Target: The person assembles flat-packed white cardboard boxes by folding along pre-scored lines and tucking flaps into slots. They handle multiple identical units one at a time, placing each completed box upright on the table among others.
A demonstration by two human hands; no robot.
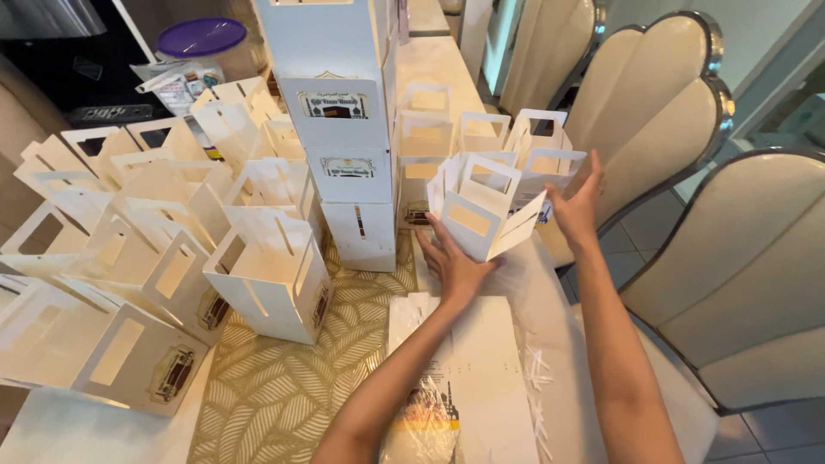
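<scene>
Many folded white carrier boxes [129, 258] crowd the left of the table, one open box [273, 279] standing nearest on the patterned gold mat [275, 387]. A tall stacked white box tower [339, 112] rises behind. The left hand [455, 266] presses open-palmed against a small handled box [481, 215], its base near the table edge; the right hand [577, 206], fingers spread, steadies its far side. Cream chairs [739, 275] stand at right.

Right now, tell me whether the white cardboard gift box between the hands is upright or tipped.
Tipped. The white cardboard gift box leans, its open top and handle cut-outs facing the camera.
</scene>
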